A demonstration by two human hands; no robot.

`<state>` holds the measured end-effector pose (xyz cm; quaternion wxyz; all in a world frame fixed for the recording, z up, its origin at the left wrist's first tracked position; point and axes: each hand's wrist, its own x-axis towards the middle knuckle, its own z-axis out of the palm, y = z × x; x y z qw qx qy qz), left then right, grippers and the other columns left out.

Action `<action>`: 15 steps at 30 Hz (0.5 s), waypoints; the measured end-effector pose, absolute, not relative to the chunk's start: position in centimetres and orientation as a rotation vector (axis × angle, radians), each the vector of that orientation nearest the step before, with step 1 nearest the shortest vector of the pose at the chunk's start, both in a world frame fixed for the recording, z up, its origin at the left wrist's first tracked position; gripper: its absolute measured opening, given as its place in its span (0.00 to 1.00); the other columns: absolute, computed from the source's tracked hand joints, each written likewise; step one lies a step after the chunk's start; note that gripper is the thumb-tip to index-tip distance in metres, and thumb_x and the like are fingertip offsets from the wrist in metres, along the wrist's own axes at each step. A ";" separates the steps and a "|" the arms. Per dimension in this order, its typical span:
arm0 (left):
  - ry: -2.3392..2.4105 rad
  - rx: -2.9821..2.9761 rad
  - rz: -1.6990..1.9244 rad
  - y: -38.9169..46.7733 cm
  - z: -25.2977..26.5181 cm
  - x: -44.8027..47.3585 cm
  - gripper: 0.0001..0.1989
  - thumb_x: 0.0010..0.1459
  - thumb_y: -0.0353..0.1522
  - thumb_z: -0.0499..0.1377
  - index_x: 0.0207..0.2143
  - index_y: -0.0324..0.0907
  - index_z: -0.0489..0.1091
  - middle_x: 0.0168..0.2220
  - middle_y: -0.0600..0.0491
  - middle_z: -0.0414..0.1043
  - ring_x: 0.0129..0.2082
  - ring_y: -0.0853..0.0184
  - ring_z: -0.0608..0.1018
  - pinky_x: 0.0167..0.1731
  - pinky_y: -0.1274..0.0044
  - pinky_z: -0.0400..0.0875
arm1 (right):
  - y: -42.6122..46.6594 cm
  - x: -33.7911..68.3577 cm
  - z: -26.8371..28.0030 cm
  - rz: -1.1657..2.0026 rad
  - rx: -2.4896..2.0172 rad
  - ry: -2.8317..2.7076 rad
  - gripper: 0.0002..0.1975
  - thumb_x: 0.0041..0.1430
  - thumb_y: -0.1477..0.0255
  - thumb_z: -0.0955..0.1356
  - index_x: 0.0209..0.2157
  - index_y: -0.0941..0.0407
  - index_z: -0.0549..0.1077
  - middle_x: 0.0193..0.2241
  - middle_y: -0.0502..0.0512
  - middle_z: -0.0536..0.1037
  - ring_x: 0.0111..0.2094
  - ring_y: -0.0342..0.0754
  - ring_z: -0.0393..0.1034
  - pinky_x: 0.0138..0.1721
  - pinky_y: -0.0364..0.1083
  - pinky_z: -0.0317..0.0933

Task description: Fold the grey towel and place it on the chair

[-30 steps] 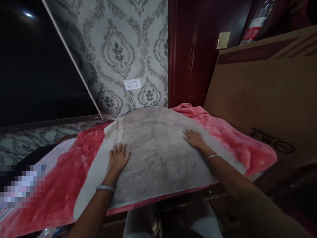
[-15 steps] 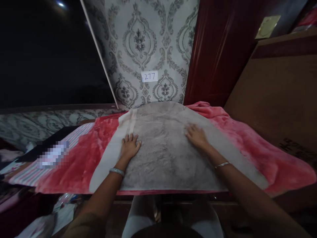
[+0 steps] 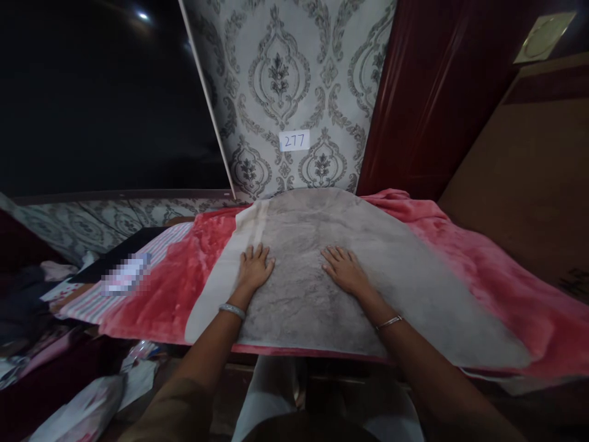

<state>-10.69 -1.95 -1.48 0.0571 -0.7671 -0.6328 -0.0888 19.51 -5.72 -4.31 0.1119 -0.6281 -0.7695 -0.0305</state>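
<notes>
A patterned wall [image 3: 278,80] is rising at the back, with a dark screen [image 3: 105,104] covering its left part and a brown box [image 3: 529,166] standing at the right. A red blanket [image 3: 156,301] is spreading across both sides, its plush pile creasing softly. The grey cloth [image 3: 299,307] is lying over the blanket's middle, directly under the fingers of both hands; its far edge is curving near the wall, its pale border is running down the left, and a thin red strip is showing along the near edge. The left hand [image 3: 254,270] is resting beside that border, fingers spreading and thumb standing out. The right hand [image 3: 345,272] is resting about mid-cloth, fingers fanning and pointing inward; neither is gripping anything. Rumpled, short nap is showing between the hands, and a broader, smoother stretch is opening rightward. A pale bangle [image 3: 232,310] is sitting behind the left hand, a thinner silver band [image 3: 389,323] behind the right
</notes>
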 end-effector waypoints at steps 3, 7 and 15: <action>-1.920 -2.337 -0.253 -1.9 -1.5 -10.7 0.31 0.69 0.46 0.43 0.69 0.44 0.58 0.72 0.47 0.52 0.71 0.45 0.53 0.66 0.52 0.50 | -5.7 19.3 -4.4 -0.100 -1.850 -2.257 0.30 0.72 0.56 0.52 0.70 0.49 0.58 0.71 0.55 0.54 0.71 0.59 0.47 0.68 0.63 0.42; -1.920 -2.335 -0.263 -2.0 -1.4 -10.6 0.31 0.69 0.45 0.44 0.69 0.44 0.58 0.72 0.46 0.52 0.71 0.45 0.53 0.66 0.52 0.50 | -5.9 19.2 -4.4 -0.091 -1.856 -2.255 0.30 0.72 0.57 0.52 0.70 0.49 0.57 0.71 0.54 0.54 0.71 0.58 0.47 0.68 0.63 0.43; -1.865 -2.463 -0.390 -1.6 -1.8 -11.6 0.27 0.71 0.39 0.42 0.70 0.48 0.57 0.73 0.52 0.50 0.72 0.57 0.54 0.68 0.57 0.50 | -5.2 19.3 -4.3 -0.024 -1.900 -2.251 0.30 0.72 0.57 0.52 0.70 0.48 0.58 0.71 0.56 0.55 0.70 0.58 0.48 0.67 0.65 0.44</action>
